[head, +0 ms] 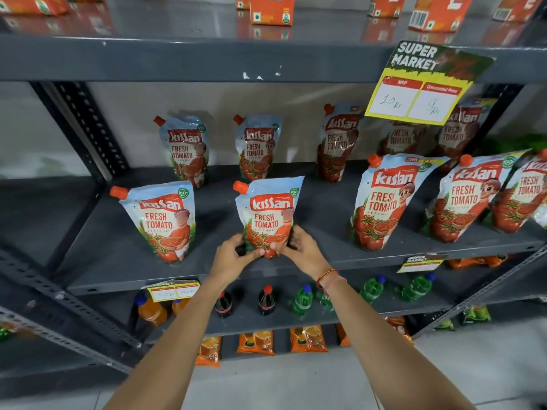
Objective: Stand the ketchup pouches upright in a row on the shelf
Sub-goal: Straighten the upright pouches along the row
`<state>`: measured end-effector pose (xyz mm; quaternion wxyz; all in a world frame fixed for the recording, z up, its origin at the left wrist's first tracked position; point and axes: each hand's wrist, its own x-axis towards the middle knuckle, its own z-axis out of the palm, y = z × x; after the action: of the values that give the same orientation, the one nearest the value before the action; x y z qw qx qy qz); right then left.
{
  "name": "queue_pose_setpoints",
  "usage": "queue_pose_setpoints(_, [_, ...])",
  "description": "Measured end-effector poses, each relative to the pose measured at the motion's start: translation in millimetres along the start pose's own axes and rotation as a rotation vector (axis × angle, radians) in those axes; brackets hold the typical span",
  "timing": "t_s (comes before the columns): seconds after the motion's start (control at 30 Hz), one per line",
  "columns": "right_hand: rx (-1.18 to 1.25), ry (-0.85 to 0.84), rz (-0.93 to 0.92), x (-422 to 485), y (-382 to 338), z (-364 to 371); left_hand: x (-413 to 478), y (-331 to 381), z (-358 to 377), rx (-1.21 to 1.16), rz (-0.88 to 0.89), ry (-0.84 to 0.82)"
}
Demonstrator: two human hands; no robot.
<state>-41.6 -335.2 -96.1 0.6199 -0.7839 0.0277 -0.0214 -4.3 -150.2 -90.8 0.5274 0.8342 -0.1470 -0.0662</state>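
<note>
Several red-and-blue ketchup pouches with orange caps stand upright on the grey shelf (319, 208) in a front row and a back row. Both hands grip the bottom of the middle front pouch (270, 211): my left hand (232, 257) at its lower left corner, my right hand (302, 250) at its lower right. Another front pouch (161, 220) stands to the left. Two more (384, 202), (467, 199) stand to the right and a further one (524, 193) is cut off by the frame edge. Back-row pouches (186, 149), (257, 146), (337, 143) stand by the wall; others sit half hidden behind a price sign.
A yellow price sign (420, 84) hangs from the upper shelf edge (177, 59), which carries orange cartons (270, 8). Below are drink bottles (266, 300) and orange packets (256, 341). A slotted upright (88, 128) frames the left side.
</note>
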Motion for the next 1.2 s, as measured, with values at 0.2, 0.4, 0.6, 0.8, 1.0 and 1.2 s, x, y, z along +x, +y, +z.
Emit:
queue_pose_setpoints(0.2, [0.035,0.04,-0.024,-6.0,-0.9,0.0,-6.1,4.8,0.0,0.028,0.011,0.011])
queue_pose_setpoints(0.4, [0.036,0.605,-0.224,-45.0,-1.1,37.8,-43.6,-4.6,-27.9,-0.132,0.031,0.336])
queue_pose_setpoints(0.6, [-0.181,0.201,-0.323,-29.4,-27.4,104.4,-61.2,-38.4,-107.2,-0.185,-0.011,0.833])
queue_pose_setpoints(0.8, [-0.123,-0.116,-0.031,29.9,-51.5,152.7,-36.5,-77.5,-160.5,-0.063,-0.2,0.291])
queue_pose_setpoints(1.0, [-0.13,-0.238,-0.069,48.1,-50.7,160.6,-21.4,-79.0,-166.1,0.054,-0.163,0.056])
queue_pose_setpoints(1.2, [-0.1,-0.186,-0.082,38.2,-43.4,160.6,-27.9,-79.5,-162.9,0.032,-0.172,0.037])
